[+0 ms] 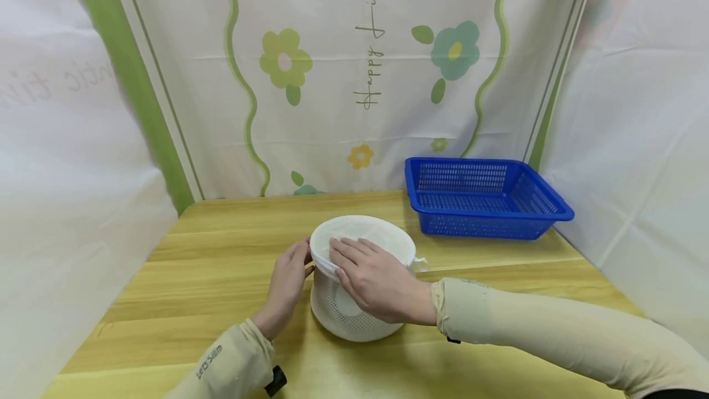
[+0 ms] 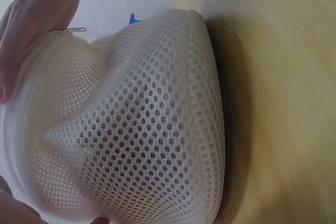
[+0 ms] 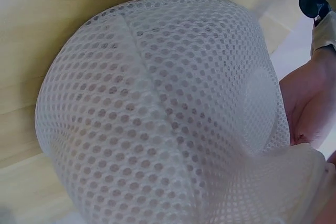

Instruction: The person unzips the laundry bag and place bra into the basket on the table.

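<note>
Mesh bag (image 1: 349,319), white and drum-shaped, upright on a wooden counter (image 1: 216,276), toward six o'clock from the view's centre. Right hand (image 1: 379,279) lies flat across its top, fingers straight. Left hand (image 1: 288,282) touches its rim at nine o'clock; whether it grips is unclear. Blue basket (image 1: 476,225) sits at two o'clock from the bag.
</note>
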{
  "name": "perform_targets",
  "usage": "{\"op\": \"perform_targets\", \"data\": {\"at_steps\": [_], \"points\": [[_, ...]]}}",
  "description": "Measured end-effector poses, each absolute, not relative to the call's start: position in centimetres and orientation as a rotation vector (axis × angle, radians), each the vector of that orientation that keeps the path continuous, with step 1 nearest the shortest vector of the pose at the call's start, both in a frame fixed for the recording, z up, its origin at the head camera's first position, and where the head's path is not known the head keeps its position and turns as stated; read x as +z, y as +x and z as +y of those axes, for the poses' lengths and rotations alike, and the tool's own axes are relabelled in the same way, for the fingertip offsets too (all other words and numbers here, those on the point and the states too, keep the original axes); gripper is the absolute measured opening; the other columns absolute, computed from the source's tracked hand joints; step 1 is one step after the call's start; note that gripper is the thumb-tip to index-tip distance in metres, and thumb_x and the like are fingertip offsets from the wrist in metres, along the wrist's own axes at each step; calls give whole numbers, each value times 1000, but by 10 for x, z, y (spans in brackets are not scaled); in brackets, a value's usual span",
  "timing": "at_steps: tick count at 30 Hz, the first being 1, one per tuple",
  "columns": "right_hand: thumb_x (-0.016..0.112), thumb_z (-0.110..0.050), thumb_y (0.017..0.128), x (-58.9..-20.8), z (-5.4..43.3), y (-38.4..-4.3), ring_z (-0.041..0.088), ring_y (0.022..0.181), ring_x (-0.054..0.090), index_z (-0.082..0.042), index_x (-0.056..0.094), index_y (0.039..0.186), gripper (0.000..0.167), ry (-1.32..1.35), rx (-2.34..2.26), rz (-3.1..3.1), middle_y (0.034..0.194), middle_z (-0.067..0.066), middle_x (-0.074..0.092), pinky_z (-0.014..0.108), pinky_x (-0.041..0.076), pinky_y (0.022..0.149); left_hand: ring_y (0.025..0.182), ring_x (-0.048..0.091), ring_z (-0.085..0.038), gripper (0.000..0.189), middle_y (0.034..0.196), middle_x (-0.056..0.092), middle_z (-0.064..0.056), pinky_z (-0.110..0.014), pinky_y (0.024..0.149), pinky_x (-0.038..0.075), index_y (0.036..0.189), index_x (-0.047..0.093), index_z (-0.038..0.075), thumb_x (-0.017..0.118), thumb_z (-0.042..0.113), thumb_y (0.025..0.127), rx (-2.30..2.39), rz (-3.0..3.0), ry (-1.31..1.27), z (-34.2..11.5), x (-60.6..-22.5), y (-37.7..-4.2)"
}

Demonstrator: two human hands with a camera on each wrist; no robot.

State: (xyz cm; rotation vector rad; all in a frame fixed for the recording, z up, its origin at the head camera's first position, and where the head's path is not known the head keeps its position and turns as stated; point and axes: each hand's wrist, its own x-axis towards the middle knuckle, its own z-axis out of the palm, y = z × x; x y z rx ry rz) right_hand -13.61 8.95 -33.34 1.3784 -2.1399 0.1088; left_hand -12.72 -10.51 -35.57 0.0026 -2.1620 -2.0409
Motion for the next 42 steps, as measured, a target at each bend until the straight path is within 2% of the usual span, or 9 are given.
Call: {"op": "perform_targets", "data": {"at_steps": [4,13,18,24,30,33,36,39,42], "points": [[21,-25,107,-335,91,-136,32,125,52,5,58,131,54,1381,206,-2076,136,19,55,47,43,103,124,51,-33,46,137,52,-20,-47,102,44,138,49,-5,40,28,107,-2002,-2187,-26,-105,-354,-127],[22,-22,107,-335,93,-138,33,122,54,8,60,127,52,1371,220,-1954,132,22,57,45,45,102,114,57,-31,44,126,60,-18,-47,94,51,131,55,-5,46,28,104,-1892,-2243,34,-105,-353,-130],[24,-21,107,-334,94,-138,33,122,55,8,60,126,50,1370,236,-1922,132,22,57,45,45,101,103,61,-31,32,110,64,-18,-44,85,55,110,62,-8,50,21,102,-1860,-2262,86,-106,-352,-133],[25,-21,107,-334,96,-137,33,121,55,8,60,126,49,1375,205,-1935,130,22,58,44,45,102,98,63,-27,28,96,67,-12,-38,79,58,80,63,-3,53,15,99,-1857,-2265,102,-104,-350,-134],[44,-19,99,-329,95,-135,33,120,55,7,62,124,40,1401,228,-2009,128,21,59,42,43,104,101,63,-26,27,101,67,-12,-35,80,58,83,66,-3,55,16,99,-1872,-2260,45,-102,-347,-131],[55,-21,92,-324,93,-135,30,113,59,4,65,117,37,1381,224,-2033,122,17,63,41,49,96,101,63,-26,27,100,67,-12,-35,80,58,84,66,-3,55,16,99,-1870,-2256,37,-102,-347,-131],[60,-23,89,-318,89,-135,26,101,62,-3,69,101,26,1342,194,-2042,111,11,65,37,55,80,100,62,-25,27,98,67,-11,-36,81,58,83,65,-3,55,16,99,-1872,-2256,35,-102,-347,-130],[62,-22,87,-312,85,-135,22,88,62,-8,66,84,14,1314,165,-2043,99,6,65,34,53,64,99,62,-24,26,96,66,-10,-37,81,57,81,63,-2,55,16,99,-1881,-2258,28,-102,-347,-130],[63,-17,85,-305,82,-133,20,75,59,-9,62,76,12,1298,87,-2050,88,4,63,30,48,53,97,62,-24,27,94,65,-10,-38,82,57,81,62,-1,56,18,99,-1881,-2268,12,-102,-346,-128]]}}
